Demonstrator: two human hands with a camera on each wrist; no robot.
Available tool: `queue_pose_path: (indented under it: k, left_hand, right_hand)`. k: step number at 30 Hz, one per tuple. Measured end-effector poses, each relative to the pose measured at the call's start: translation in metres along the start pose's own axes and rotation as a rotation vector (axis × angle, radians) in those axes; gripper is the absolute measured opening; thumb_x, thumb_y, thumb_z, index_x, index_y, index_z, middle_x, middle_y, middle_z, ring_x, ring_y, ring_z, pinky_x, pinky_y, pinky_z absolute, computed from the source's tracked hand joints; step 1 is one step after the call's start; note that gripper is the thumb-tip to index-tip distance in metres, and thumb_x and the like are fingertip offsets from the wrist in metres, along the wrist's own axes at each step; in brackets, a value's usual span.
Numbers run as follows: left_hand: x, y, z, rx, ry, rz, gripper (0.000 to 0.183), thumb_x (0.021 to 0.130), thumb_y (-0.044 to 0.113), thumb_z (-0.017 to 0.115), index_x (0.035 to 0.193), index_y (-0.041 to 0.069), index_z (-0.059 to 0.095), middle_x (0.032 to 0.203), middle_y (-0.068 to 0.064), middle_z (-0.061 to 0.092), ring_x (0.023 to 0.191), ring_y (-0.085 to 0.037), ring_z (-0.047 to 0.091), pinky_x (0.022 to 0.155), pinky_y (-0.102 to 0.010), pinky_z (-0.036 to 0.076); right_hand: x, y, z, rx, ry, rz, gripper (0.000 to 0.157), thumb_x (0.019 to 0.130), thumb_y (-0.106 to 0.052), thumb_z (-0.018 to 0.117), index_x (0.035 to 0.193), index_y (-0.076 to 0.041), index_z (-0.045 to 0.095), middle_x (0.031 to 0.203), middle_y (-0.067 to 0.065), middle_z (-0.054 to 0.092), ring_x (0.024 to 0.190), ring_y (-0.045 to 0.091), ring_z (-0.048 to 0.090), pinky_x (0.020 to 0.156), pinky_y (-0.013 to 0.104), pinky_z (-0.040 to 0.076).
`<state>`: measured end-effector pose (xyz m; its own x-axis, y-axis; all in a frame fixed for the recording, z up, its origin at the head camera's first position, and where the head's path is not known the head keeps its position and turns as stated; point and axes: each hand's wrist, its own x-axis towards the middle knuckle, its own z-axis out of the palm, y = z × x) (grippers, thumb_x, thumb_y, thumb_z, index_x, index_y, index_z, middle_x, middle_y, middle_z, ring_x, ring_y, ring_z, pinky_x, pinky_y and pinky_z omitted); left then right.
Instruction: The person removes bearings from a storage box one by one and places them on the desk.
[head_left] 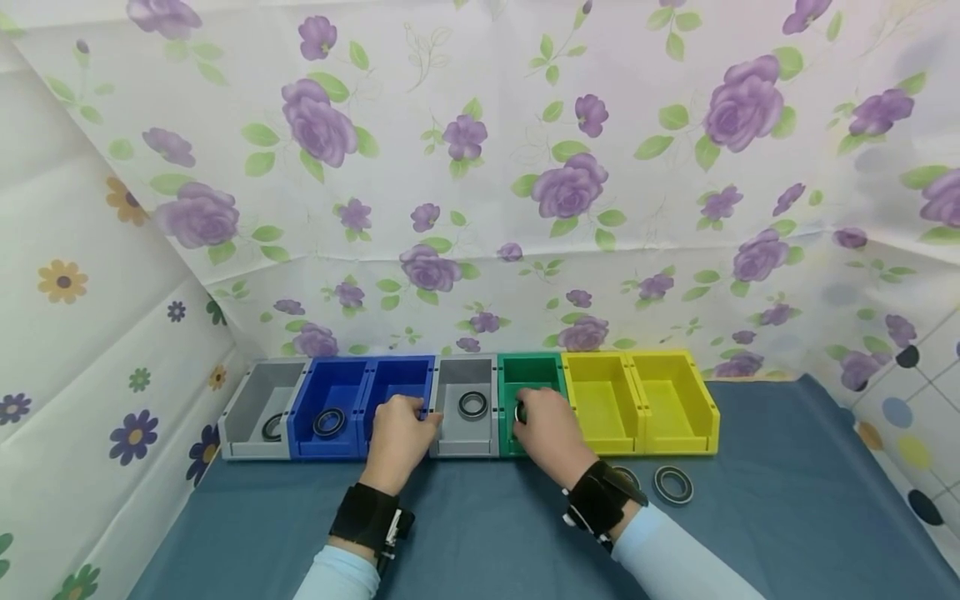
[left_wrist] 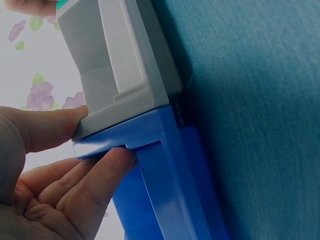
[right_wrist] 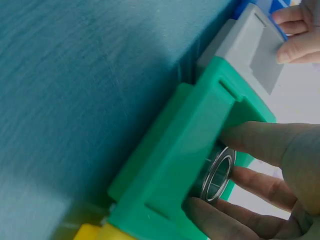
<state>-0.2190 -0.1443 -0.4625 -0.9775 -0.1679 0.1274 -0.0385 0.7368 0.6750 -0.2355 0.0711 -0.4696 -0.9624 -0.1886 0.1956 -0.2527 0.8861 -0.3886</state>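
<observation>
My left hand (head_left: 397,437) pinches the adjoining side walls of a blue bin (left_wrist: 167,165) and the middle grey bin (left_wrist: 131,55), thumb on the grey side and fingers on the blue side. Inside the green bin (head_left: 528,371), my right hand (head_left: 551,429) grips a ring-shaped bearing (right_wrist: 208,181) between thumb and fingers; the ring stands tilted on edge in the right wrist view. A second bearing (head_left: 462,406) lies flat in the middle grey bin, between the two hands.
The left blue bin holds a bearing (head_left: 318,422), and the far-left grey bin another bearing (head_left: 270,428). Two yellow bins (head_left: 671,360) end the row at the right. In front lie a bearing (head_left: 662,485) and one partly hidden by my right wrist. A flowered cloth (head_left: 495,208) hangs behind.
</observation>
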Motion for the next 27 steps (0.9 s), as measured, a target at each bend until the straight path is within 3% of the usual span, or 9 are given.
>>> queue_pose_path:
  k: [7,14,27]
  left_hand:
    - [0.001,-0.001,0.0,0.005,0.0,-0.001,0.036,0.08,0.021,0.072,0.108,-0.002,0.069,0.089,-0.014,0.071,0.052,-0.011,0.054,0.044,-0.024,0.039]
    - [0.0,-0.001,0.001,0.002,-0.005,-0.004,0.035,0.081,0.02,0.072,0.108,-0.001,0.069,0.079,-0.011,0.07,0.05,-0.012,0.053,0.043,-0.025,0.038]
    - [0.001,-0.002,0.001,0.006,0.001,0.006,0.036,0.08,0.021,0.072,0.108,-0.001,0.069,0.085,-0.012,0.071,0.05,-0.011,0.052,0.043,-0.025,0.038]
  right_hand:
    - [-0.009,0.002,-0.017,0.065,0.032,-0.018,0.033,0.078,-0.018,0.073,0.11,-0.01,0.068,0.102,0.003,0.069,0.087,0.015,0.06,0.072,0.032,0.05]
    - [-0.019,0.003,-0.03,0.099,0.066,-0.046,0.035,0.078,-0.021,0.074,0.111,-0.012,0.068,0.103,0.003,0.068,0.09,0.016,0.061,0.074,0.033,0.051]
    - [-0.042,0.005,-0.046,0.09,0.105,-0.068,0.035,0.076,-0.026,0.076,0.108,-0.015,0.069,0.101,0.001,0.068,0.089,0.013,0.061,0.075,0.031,0.053]
